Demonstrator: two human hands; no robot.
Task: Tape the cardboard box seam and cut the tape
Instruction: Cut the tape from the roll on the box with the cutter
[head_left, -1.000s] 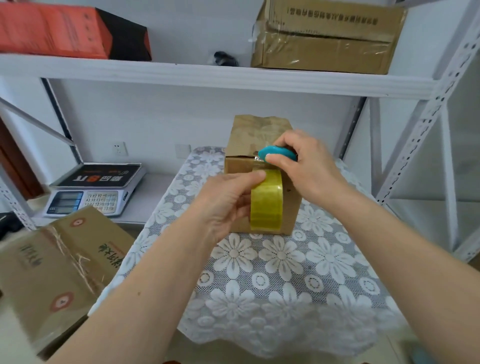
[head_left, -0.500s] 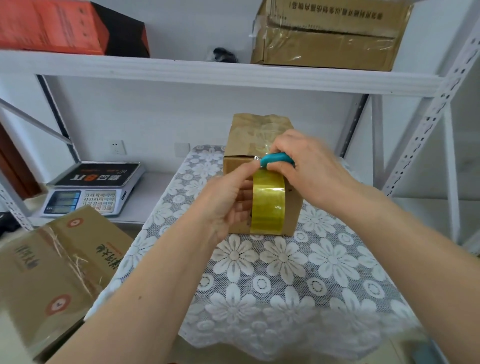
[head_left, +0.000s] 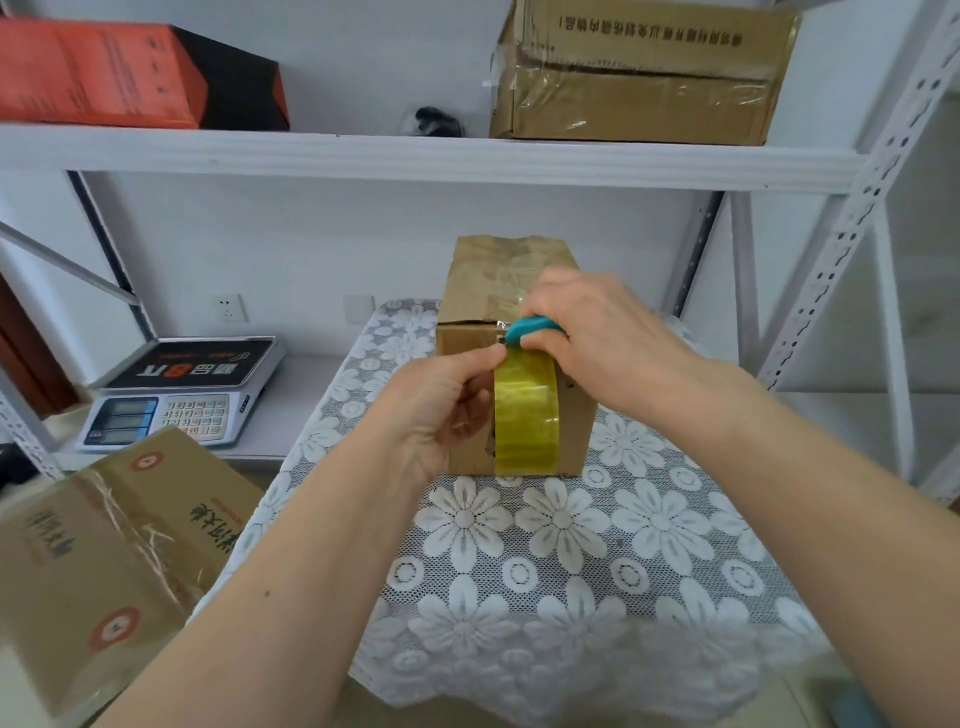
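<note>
A small brown cardboard box (head_left: 506, 280) stands on the lace-covered table (head_left: 561, 545). My left hand (head_left: 441, 410) grips a yellowish tape roll (head_left: 527, 410) against the box's front face, thumb at the roll's top. My right hand (head_left: 597, 338) holds a teal cutter (head_left: 530, 330) at the box's front top edge, where a clear strip of tape runs from the roll over the top. Whether the cutter's blade touches the tape is hidden.
A digital scale (head_left: 176, 395) sits on a low shelf at left. A printed cardboard carton (head_left: 104, 561) lies at the lower left. The upper shelf (head_left: 415, 156) carries an orange-black box (head_left: 130, 75) and a taped carton (head_left: 644, 73). A metal rack upright (head_left: 852, 208) stands at right.
My right hand with the cutter has shifted slightly left along the box's top edge. My left hand and the tape roll stay against the front face.
</note>
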